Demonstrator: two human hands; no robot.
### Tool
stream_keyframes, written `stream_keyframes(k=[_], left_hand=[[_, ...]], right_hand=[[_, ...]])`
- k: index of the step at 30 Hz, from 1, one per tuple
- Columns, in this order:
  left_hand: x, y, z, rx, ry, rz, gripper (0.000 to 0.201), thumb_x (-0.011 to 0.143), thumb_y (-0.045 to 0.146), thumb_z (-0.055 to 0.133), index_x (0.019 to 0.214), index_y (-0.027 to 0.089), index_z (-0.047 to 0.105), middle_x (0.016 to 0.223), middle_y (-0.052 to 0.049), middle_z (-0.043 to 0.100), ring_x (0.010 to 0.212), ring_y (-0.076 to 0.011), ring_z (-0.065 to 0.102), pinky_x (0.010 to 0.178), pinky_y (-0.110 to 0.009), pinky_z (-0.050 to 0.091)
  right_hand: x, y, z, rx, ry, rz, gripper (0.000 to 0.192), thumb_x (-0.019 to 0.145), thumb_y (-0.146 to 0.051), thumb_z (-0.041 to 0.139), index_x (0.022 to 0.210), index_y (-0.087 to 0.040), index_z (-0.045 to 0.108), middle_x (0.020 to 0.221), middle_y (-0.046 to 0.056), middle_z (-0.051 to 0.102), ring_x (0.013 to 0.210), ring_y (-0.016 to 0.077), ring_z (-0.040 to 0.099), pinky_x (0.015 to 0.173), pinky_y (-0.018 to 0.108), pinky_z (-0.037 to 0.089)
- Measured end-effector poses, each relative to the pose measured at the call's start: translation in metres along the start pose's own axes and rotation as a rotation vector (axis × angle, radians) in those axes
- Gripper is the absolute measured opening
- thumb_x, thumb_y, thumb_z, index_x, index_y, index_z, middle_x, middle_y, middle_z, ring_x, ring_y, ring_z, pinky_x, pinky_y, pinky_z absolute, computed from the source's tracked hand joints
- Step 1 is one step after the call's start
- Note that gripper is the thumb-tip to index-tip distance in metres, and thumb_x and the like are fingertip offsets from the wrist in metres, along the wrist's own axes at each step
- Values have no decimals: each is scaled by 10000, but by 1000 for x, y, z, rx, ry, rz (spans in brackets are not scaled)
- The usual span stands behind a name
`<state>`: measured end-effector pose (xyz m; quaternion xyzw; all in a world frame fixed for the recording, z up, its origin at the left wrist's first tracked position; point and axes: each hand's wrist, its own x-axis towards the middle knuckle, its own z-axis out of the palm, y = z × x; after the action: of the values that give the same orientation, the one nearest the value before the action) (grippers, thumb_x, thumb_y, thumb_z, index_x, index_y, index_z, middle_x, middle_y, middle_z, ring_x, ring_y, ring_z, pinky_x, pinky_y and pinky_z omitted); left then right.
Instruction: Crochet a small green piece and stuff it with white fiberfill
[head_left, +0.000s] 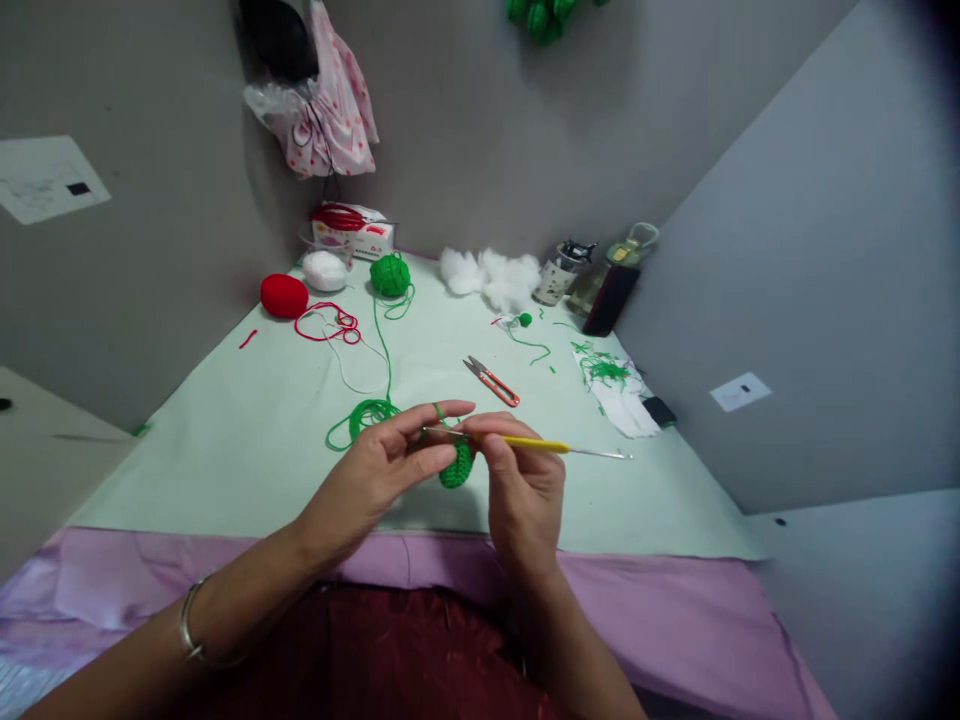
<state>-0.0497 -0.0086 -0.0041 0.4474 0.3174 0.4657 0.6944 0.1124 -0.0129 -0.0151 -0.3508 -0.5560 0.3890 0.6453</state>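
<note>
At ten o'clock from green crochet piece [455, 470], coiled green yarn [364, 412]; at one, orange-handled thread snips [496, 385]; left hand [375, 465] pinching piece, right hand [526, 490] grasping yellow-handled crochet hook [536, 443].

Left forearm [255, 570] enters from 8 o'clock, left hand [379, 465] curled, index finger [452, 408] toward 3 o'clock; right forearm [574, 630] from 5 o'clock, right hand [529, 495] in pinch grip

The hook [529, 442] is shiny metal with a smooth, plastic-looking grip [546, 445], the crocheted piece [455, 470] rough, matt yarn.
</note>
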Motion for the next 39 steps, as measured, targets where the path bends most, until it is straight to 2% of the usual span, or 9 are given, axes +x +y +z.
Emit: stream_keyframes(k=[3, 7, 13, 22, 29, 34, 39], left_hand=[[-1, 1, -6, 68, -43, 15, 405, 938, 314, 753, 1341, 352, 733, 1008, 1, 683, 969, -156, 599, 941, -287, 458], [-2, 5, -12, 103, -44, 23, 403, 904, 278, 782, 1299, 349, 753, 951, 13, 616, 917, -140, 581, 899, -270, 466], [-2, 11, -8, 165, 4, 32, 389, 878, 243, 788, 1257, 328, 770, 912, 13, 613, 863, -137, 582, 845, -268, 485], [-4, 12, -7, 276, 72, 74, 387, 863, 249, 786, 1247, 291, 784, 929, -18, 644, 898, -187, 607, 916, -330, 483], [-4, 13, -8, 302, 71, 59, 384, 876, 233, 762, 1255, 295, 776, 931, -8, 633, 927, -180, 612, 934, -314, 479], [-2, 13, -6, 242, 29, 39, 394, 872, 245, 776, 1264, 282, 764, 907, -1, 642, 901, -172, 622, 939, -320, 490], [-1, 9, -6, 187, 37, 9, 389, 858, 263, 802, 1245, 285, 767, 907, -4, 663, 930, -182, 642, 934, -324, 497]], right_hand=[[0, 2, -3, 127, 19, 115, 129, 980, -317, 698, 960, -270, 816, 874, 12, 747, 719, 127, 649, 696, 279, 539], [3, 0, -5, 261, 1, 188, 162, 985, -347, 691, 929, -242, 800, 855, 12, 758, 675, 107, 645, 658, 248, 544], [4, -5, -6, 207, -31, 152, 217, 1027, -359, 618, 933, -218, 753, 864, 31, 776, 671, 127, 670, 648, 276, 571], [-5, -8, -11, -46, -81, -53, 209, 1066, -242, 539, 1027, -237, 745, 956, 22, 770, 738, 122, 707, 717, 297, 598], [-5, -10, -12, -91, -99, -56, 216, 1067, -240, 539, 1022, -229, 750, 956, 26, 768, 747, 121, 712, 724, 293, 594], [-3, -5, -9, 108, -69, 53, 203, 1064, -312, 551, 999, -224, 722, 921, 29, 781, 706, 129, 704, 678, 293, 602], [-4, 4, -6, 154, -48, 104, 195, 1047, -338, 583, 993, -216, 726, 919, 34, 756, 701, 125, 678, 683, 292, 599]])
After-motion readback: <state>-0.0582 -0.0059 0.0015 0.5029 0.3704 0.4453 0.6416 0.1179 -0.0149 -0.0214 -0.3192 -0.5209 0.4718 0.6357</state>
